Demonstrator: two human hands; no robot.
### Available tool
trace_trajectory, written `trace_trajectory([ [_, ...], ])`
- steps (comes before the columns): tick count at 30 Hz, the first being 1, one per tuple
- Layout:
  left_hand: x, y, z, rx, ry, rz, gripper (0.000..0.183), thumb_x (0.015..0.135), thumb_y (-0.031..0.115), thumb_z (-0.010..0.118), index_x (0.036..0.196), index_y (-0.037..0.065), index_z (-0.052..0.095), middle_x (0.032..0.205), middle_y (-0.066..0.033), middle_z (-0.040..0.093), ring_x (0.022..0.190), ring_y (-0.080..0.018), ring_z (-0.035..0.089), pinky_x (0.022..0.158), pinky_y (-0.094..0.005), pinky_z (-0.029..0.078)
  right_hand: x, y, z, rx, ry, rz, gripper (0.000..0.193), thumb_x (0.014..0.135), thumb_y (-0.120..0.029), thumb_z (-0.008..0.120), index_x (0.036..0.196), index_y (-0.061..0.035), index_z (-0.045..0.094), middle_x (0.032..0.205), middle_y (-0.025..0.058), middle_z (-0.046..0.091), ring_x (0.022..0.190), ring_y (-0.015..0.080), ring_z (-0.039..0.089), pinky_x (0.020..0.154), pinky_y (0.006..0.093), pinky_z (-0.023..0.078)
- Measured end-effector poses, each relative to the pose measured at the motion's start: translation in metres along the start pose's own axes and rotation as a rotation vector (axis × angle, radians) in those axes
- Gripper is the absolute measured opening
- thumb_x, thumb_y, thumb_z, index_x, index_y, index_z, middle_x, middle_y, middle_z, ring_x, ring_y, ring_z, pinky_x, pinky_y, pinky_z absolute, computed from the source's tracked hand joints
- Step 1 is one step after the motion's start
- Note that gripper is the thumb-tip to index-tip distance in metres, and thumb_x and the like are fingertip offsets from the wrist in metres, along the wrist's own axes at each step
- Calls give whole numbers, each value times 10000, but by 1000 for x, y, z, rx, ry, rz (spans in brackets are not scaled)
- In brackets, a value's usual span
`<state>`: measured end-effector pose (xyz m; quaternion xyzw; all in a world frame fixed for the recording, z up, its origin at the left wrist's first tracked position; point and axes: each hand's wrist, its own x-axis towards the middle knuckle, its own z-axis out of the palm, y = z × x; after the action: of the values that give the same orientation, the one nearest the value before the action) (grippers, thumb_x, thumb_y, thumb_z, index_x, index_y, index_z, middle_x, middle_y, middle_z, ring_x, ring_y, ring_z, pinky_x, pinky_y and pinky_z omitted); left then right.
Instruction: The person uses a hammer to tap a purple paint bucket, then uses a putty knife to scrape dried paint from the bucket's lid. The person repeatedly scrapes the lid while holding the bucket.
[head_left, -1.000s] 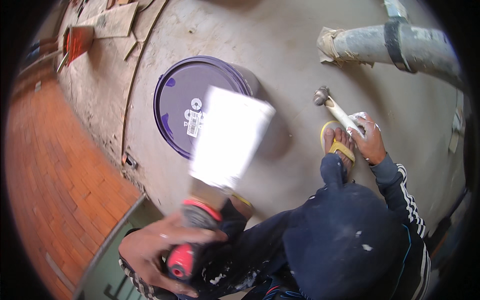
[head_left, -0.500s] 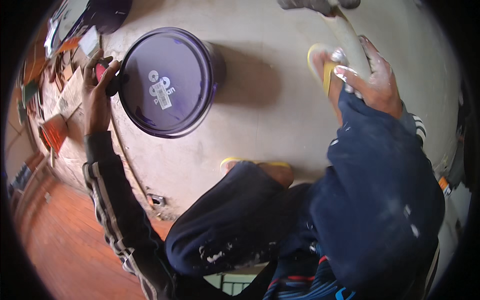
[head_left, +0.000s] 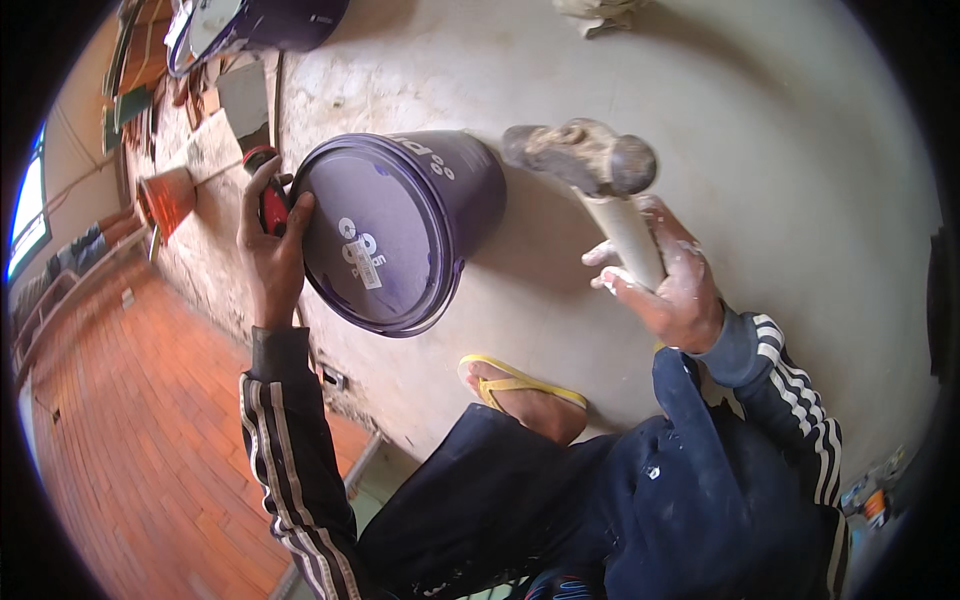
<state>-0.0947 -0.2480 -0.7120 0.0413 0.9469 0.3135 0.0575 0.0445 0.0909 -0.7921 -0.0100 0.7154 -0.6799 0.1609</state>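
Note:
A purple bucket with a closed lid stands on the floor in front of me. At the lid's left edge my left hand is closed on a red-and-black handled tool; its working end is hidden, so I cannot tell its exact kind. To the right of the bucket, my right hand grips a hammer by its pale handle. The worn, dirty hammer head is raised toward the bucket and appears apart from it. White smears cover some fingers of that hand.
Another purple bucket sits at the far left. Near it are an orange pot and scattered boards and tiles. A crumpled pale object lies at the far side. My foot in a yellow-strapped sandal is close below the bucket.
The hammer in my right hand has come left and nearer, toward the bucket. The view has shifted, showing more of the bucket's side. My left hand stays at the lid's edge with its tool.

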Motion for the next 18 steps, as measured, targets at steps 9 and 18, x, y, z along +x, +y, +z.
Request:
trace_trajectory([
  [9,-115,-19,6,-67,314,-423,404,856,110,659,1215,0,507,1092,-53,532,971,-113,497,884,-251,410,3,9,-24,48,20,268,270,762,-9,593,1028,8,548,971,126,608,719,183,625,689,317,514],
  [18,-139,31,-55,-786,233,-677,780,696,231,605,1401,61,318,1207,-136,488,1032,-204,519,848,-304,443,-11,21,-18,-15,-62,255,304,750,-42,620,1038,17,543,822,127,650,735,219,660,701,319,514],
])
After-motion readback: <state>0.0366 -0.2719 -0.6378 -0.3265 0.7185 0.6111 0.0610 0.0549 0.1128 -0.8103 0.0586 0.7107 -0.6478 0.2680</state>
